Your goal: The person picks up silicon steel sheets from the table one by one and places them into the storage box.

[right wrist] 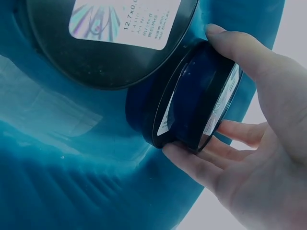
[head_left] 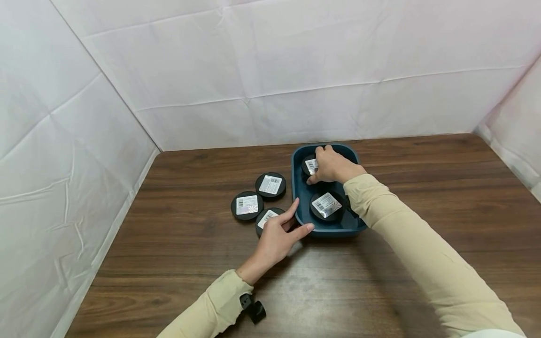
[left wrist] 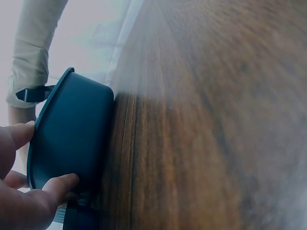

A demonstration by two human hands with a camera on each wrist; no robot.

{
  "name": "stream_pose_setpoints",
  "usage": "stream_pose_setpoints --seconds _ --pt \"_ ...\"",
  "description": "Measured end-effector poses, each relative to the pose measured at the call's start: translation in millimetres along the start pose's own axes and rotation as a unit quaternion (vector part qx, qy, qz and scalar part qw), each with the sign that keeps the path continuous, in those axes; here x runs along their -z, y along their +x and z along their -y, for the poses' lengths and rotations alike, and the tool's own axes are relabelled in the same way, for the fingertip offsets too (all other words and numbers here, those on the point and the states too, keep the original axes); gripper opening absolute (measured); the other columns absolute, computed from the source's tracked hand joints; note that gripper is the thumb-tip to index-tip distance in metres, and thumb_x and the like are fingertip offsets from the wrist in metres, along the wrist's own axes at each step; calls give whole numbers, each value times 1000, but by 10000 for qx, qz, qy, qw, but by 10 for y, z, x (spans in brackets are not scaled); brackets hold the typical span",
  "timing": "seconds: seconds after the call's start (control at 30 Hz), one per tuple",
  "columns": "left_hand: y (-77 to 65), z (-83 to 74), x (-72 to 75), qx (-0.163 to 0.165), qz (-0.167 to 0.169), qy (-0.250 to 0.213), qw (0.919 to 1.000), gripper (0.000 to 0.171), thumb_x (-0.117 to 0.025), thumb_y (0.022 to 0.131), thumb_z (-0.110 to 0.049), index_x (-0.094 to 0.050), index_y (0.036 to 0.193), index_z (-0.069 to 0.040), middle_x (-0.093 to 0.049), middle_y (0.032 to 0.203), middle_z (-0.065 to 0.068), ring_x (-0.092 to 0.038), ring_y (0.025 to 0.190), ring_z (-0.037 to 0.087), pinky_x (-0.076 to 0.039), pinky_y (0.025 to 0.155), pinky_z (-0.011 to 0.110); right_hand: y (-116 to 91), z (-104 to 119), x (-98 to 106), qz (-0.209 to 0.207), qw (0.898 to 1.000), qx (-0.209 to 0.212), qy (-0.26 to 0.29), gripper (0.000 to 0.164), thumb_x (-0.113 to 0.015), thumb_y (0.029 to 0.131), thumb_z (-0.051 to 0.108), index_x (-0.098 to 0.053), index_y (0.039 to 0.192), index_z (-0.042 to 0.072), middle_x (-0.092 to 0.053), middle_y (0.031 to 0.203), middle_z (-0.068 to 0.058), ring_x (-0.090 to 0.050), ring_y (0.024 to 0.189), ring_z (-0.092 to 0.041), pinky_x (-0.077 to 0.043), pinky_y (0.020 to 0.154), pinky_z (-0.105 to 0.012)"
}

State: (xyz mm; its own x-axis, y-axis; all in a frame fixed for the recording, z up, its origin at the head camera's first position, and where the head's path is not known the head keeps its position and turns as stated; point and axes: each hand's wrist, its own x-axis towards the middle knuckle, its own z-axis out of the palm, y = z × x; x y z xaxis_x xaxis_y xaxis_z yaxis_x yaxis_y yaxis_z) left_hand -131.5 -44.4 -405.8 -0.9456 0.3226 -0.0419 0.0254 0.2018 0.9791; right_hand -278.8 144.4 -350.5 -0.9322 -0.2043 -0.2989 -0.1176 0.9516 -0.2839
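Observation:
A blue tray (head_left: 297, 188) holds several round black flat cases with white printed labels. My right hand (head_left: 336, 166) reaches into its far part and grips one black case (right wrist: 206, 96) by the edges, thumb on one side and fingers on the other. Right against the gripped case is another dark case, mostly hidden. A labelled case (head_left: 327, 205) lies flat in the tray's near part. My left hand (head_left: 276, 237) touches the near left corner of the tray, fingers spread against its outside; the left wrist view shows the fingertips on the wall (left wrist: 72, 129) and rim.
Left of the tray, three more black cases lie close together on the wooden table: a far one (head_left: 271, 185), a left one (head_left: 247, 205) and a near one (head_left: 267, 218) partly behind my left hand. White sheeting (head_left: 296, 70) stands behind the table and at its sides.

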Motion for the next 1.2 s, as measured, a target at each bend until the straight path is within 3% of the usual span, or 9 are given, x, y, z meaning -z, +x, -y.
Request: stream_pose_setpoints --seconds 1.2 --pt "15 17 -6 -18 27 -92 10000 71 -72 94 -24 -37 155 -15 -40 158 13 -50 138 22 -52 101 26 -106 -45 20 114 9998 -130 -110 94 -76 90 35 -22 153 -9 -27 153 -36 -48 131 -48 -43 110 -59"
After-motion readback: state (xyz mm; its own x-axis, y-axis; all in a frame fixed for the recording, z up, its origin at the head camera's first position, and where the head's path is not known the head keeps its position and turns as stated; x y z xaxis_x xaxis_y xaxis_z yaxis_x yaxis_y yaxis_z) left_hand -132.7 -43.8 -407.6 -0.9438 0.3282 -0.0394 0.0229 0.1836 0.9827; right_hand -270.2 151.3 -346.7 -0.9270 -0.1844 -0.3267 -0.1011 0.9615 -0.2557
